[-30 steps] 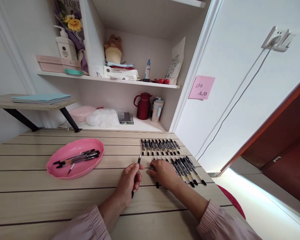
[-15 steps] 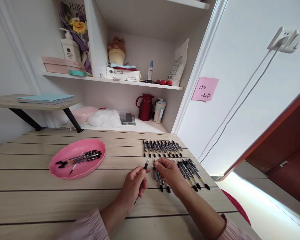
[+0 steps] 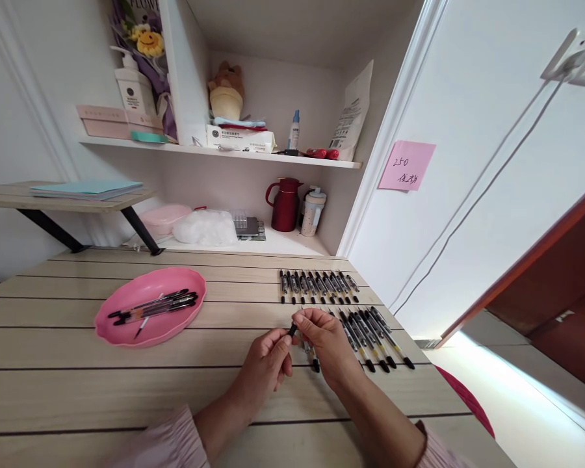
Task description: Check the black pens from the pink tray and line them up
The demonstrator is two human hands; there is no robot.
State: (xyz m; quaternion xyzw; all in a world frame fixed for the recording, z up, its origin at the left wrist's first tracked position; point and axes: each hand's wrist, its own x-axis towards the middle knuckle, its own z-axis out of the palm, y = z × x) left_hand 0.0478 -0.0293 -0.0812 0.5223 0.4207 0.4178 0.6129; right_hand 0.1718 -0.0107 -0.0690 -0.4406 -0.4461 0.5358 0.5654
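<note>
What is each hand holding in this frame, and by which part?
The left hand grips a pen by its barrel, which is mostly hidden in the fist. The right hand pinches the pen's exposed far end with its fingertips.

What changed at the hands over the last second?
The right hand lifted off the near row of pens and came over to pinch the tip of the pen that the left hand kept holding. Both hands now have a grip on that pen. Unchanged: the far row of pens and the pink tray with its loose pens.
</note>
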